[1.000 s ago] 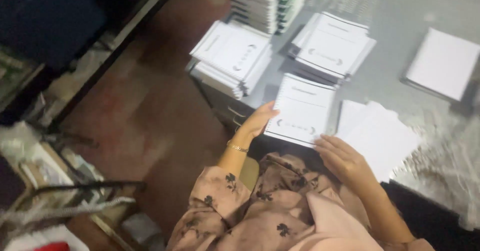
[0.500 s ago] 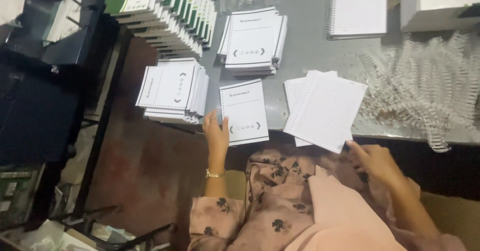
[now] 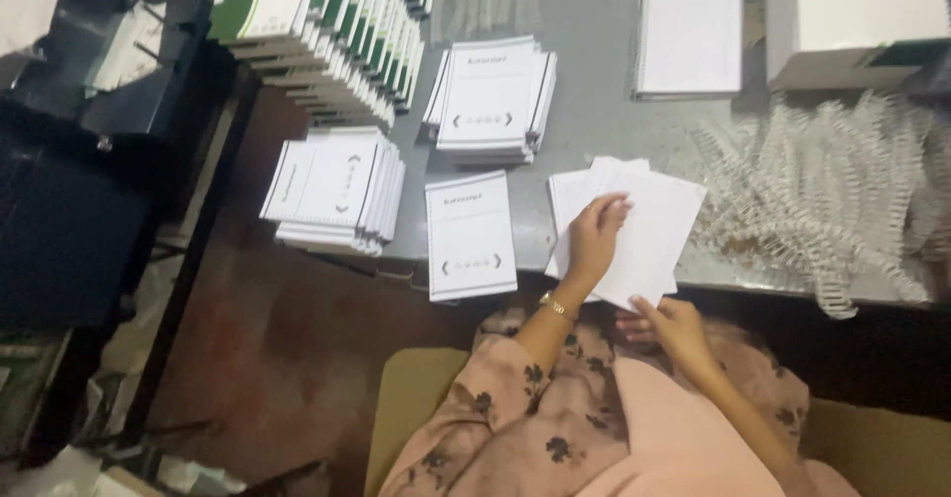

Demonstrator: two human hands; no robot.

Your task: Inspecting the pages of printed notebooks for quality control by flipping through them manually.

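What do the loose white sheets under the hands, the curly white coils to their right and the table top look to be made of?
Loose sheets: thin matte paper or light card; they fan flat. Coils: probably white-coated wire or plastic binding spirals, tangled loops; cannot tell which. Table top: likely sheet metal, grey with dull sheen.

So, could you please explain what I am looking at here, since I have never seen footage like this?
This is one view, from a camera worn on a person's head, looking down at their own two bare hands; there is no machine. The left hand lies flat on a loose stack of blank white sheets at the edge of a grey table, and the right hand pinches that stack's near corner. Left of it lies a single printed booklet. Further off are piles of the same booklets, a row of green-edged books, a blank spiral pad and, to the right, a heap of white wire binding coils.
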